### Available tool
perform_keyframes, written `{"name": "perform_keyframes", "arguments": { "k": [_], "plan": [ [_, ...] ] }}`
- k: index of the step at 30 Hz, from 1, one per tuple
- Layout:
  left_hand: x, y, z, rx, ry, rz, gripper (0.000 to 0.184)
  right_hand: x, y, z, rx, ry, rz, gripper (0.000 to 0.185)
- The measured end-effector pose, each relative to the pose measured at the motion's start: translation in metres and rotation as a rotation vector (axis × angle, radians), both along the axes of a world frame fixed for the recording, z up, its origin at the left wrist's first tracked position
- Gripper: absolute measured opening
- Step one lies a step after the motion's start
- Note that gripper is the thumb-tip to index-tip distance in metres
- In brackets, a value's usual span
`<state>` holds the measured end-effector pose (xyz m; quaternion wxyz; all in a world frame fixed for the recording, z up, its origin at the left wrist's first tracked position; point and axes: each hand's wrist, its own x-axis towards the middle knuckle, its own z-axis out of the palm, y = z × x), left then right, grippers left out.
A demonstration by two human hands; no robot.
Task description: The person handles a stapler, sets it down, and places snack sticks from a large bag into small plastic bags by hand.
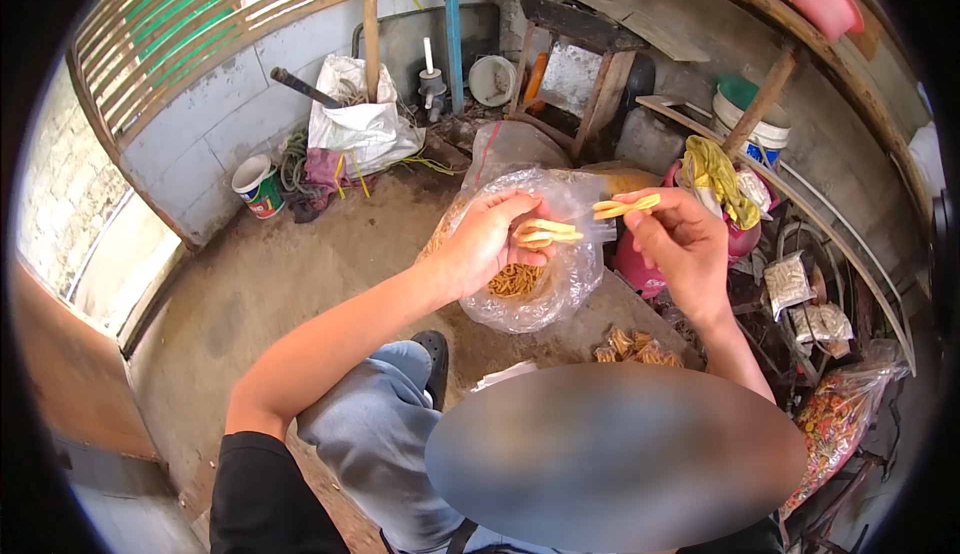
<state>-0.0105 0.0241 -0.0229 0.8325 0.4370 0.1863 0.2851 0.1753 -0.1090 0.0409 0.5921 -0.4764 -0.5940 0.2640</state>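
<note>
Snack sticks (548, 233) in both hands (488, 241) (690, 246)

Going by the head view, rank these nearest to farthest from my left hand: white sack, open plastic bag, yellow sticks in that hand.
1. Yellow sticks: held in your left hand.
2. Open plastic bag: just below that hand.
3. White sack: back by the wall, upper left.

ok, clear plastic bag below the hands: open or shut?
Open. The mouth of the clear plastic bag is spread wide, with brown stick-shaped snacks visible inside.
</note>
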Motion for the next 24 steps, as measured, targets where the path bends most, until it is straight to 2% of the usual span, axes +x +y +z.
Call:
{"name": "perform_keyframes", "arguments": {
  "k": [6, 8, 15, 18, 20, 24],
  "plan": [
    [0.01, -0.007, -0.003, 0.008, 0.017, -0.023, 0.021, 0.002, 0.004, -0.016, -0.062, -0.127, -0.035, 0.018],
    [0.011, -0.007, -0.001, 0.0, 0.025, -0.027, 0.021, 0.003, 0.009, -0.016, 0.084, -0.294, -0.092, 0.018],
    [0.011, -0.009, -0.001, -0.017, 0.02, -0.017, 0.023, 0.004, 0.009, -0.017, -0.056, -0.355, -0.095, 0.017],
    [0.011, -0.006, -0.006, -0.011, -0.007, -0.021, 0.023, 0.005, 0.009, -0.018, -0.14, -0.25, -0.077, 0.019],
    [0.011, -0.005, -0.006, -0.021, -0.005, -0.022, 0.023, 0.011, 0.011, -0.024, -0.158, -0.074, -0.03, 0.02],
    [0.011, -0.007, -0.003, -0.024, -0.012, -0.03, 0.024, 0.014, 0.01, -0.021, -0.033, -0.295, -0.106, 0.021]
  ]
}}
